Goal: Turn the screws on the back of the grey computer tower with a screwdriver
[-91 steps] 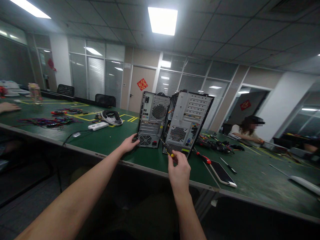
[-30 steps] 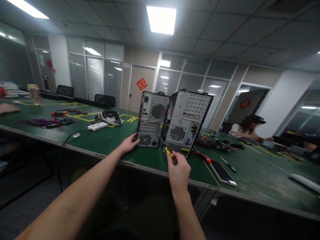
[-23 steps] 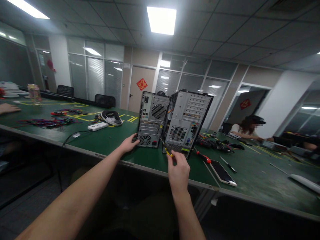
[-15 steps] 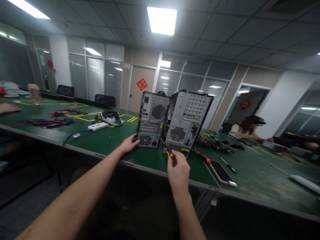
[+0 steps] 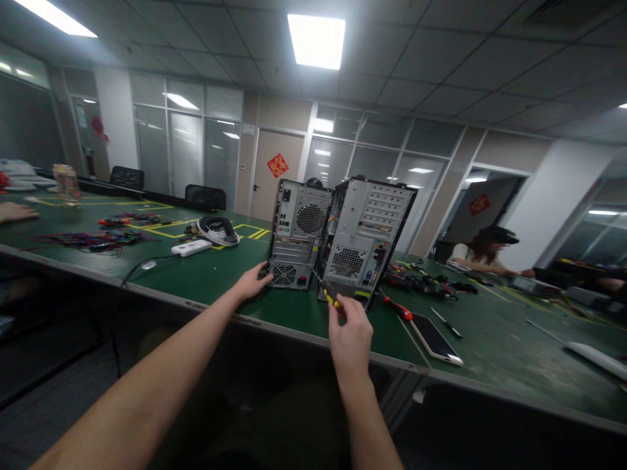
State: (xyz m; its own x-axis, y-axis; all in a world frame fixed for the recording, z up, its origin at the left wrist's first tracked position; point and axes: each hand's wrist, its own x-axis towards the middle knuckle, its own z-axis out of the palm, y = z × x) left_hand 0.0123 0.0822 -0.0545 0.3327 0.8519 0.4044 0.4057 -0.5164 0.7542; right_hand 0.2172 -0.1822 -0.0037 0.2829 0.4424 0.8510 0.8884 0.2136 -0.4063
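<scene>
Two computer cases stand upright side by side with their backs towards me. My left hand (image 5: 253, 282) grips the lower left edge of the smaller computer case (image 5: 295, 262), thumb on the back panel and the other fingers partly hidden along the side. A yellow and black screwdriver (image 5: 329, 297) is pinched in the fingers of my right hand (image 5: 351, 326). Its shaft points up and left to the lower right edge of the smaller case, in front of the gap; whether the tip sits in a screw is too small to tell. Beside it rises the larger computer case (image 5: 353, 235).
Right of the cases lie red-handled pliers (image 5: 399, 308), a phone (image 5: 435, 339), another screwdriver (image 5: 447, 322) and bundled cables (image 5: 426, 284). To the left are a white power strip (image 5: 192, 247) and tangled wires (image 5: 95, 239). A co-worker (image 5: 482, 251) sits at the right.
</scene>
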